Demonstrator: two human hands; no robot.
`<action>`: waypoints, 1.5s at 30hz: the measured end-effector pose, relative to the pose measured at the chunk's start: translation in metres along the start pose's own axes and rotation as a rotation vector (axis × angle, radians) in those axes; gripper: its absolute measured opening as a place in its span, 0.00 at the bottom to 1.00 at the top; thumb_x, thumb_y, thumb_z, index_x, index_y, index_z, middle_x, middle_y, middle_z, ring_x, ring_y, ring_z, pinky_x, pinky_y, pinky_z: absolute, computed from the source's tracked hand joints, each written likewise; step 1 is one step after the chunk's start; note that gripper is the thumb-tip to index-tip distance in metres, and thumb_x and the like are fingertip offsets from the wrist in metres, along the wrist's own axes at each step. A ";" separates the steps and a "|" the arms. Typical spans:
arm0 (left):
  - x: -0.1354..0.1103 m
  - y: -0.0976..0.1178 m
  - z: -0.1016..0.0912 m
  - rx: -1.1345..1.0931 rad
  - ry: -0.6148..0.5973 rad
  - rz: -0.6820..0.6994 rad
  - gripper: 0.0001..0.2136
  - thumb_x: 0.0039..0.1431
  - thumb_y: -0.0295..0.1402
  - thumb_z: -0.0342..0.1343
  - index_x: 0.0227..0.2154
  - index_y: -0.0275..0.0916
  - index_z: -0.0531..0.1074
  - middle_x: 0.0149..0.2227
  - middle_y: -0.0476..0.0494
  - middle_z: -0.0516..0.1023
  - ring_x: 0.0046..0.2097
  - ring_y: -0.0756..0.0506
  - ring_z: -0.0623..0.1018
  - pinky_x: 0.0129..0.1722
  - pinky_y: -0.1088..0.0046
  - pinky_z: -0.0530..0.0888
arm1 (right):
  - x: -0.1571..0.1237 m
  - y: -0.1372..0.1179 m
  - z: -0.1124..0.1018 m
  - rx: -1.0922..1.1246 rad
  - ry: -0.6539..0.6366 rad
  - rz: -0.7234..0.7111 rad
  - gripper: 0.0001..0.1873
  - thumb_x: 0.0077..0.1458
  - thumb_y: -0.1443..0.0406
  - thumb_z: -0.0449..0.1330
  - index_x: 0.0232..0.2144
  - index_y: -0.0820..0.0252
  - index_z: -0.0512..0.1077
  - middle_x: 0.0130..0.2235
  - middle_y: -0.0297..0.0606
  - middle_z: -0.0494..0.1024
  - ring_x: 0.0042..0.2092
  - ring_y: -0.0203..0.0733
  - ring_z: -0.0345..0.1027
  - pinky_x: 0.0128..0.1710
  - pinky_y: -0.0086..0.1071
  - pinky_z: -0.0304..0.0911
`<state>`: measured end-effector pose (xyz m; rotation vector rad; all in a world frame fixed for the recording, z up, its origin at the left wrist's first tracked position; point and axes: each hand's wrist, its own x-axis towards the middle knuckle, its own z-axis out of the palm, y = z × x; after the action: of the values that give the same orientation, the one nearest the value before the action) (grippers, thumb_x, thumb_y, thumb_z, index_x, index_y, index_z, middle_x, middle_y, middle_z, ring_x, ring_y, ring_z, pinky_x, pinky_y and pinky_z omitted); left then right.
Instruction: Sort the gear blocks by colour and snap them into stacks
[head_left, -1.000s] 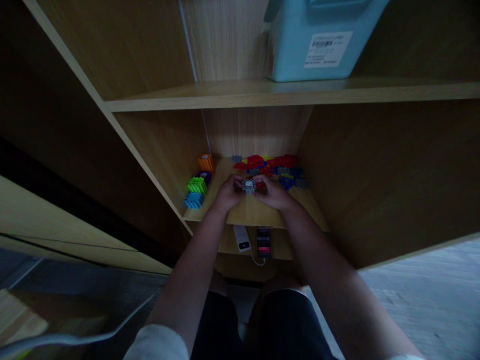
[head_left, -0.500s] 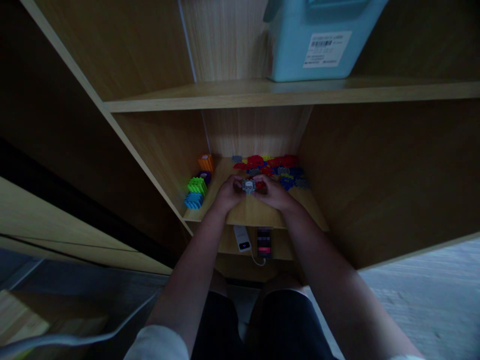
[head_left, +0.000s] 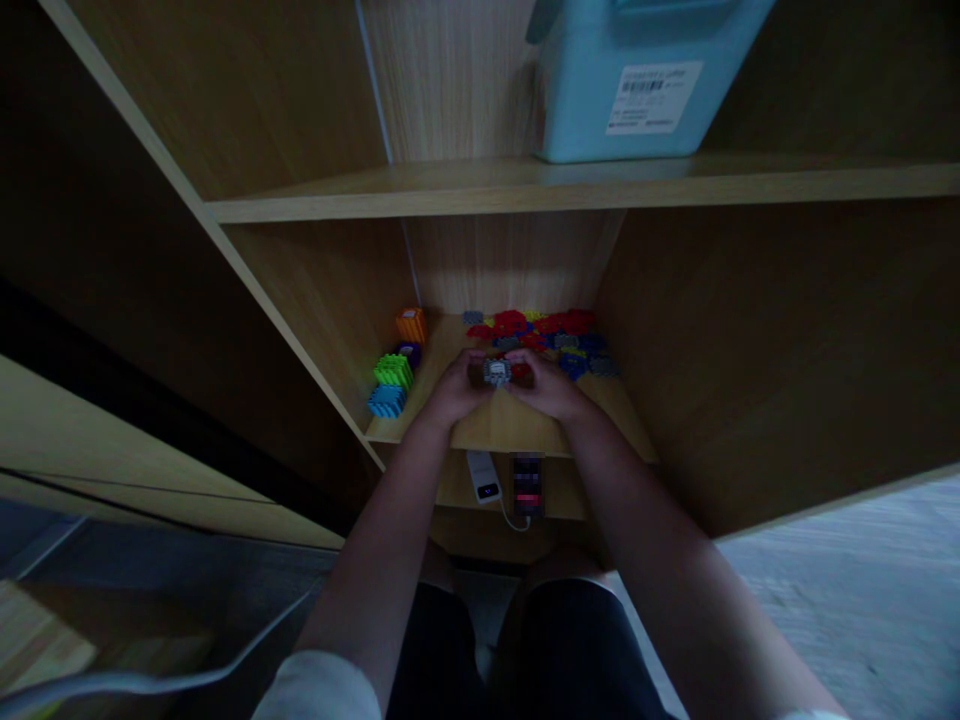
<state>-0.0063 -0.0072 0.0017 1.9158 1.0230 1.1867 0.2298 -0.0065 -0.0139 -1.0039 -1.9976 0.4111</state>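
A small grey toy piece with notched edges point(head_left: 496, 372) is held between both hands, just above the middle shelf board point(head_left: 487, 430). My left hand point(head_left: 459, 388) closes on its left side, and my right hand point(head_left: 547, 385) grips it from the right. Behind my hands lie scattered flat interlocking pieces point(head_left: 574, 322) in red, blue, yellow and grey. Along the left wall stand assembled notched cubes: an orange cube point(head_left: 411, 325), a dark purple one point(head_left: 409, 354), a green cube point(head_left: 394, 371) and a light blue cube point(head_left: 387, 401).
On the upper shelf sits a light blue plastic bin point(head_left: 622, 90) with a white label. Below my hands, a white power bank point(head_left: 484, 477) and a phone point(head_left: 528, 485) lie on a lower board, joined by a cable. Wooden side walls point(head_left: 750, 350) enclose the shelf.
The grey piece is tipped very slightly between my fingers. My hands stay in nearly the same place, and all else looks unchanged.
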 end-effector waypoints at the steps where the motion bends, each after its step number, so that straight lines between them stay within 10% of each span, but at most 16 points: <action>1: 0.000 0.000 0.000 0.007 -0.004 -0.002 0.30 0.48 0.24 0.72 0.55 0.38 0.71 0.54 0.36 0.81 0.57 0.36 0.81 0.59 0.55 0.76 | 0.000 0.000 0.000 -0.005 -0.001 0.000 0.27 0.57 0.62 0.71 0.57 0.49 0.71 0.56 0.42 0.81 0.58 0.52 0.77 0.63 0.51 0.69; 45: 0.003 -0.007 0.002 0.028 0.000 -0.001 0.31 0.46 0.21 0.70 0.55 0.40 0.72 0.55 0.37 0.80 0.57 0.36 0.80 0.60 0.55 0.76 | 0.000 -0.003 0.000 -0.002 -0.010 -0.006 0.28 0.55 0.66 0.69 0.58 0.49 0.71 0.57 0.41 0.81 0.59 0.52 0.76 0.64 0.50 0.69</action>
<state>-0.0059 -0.0014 -0.0041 1.9370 1.0455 1.1772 0.2284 -0.0083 -0.0126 -0.9983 -2.0095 0.4113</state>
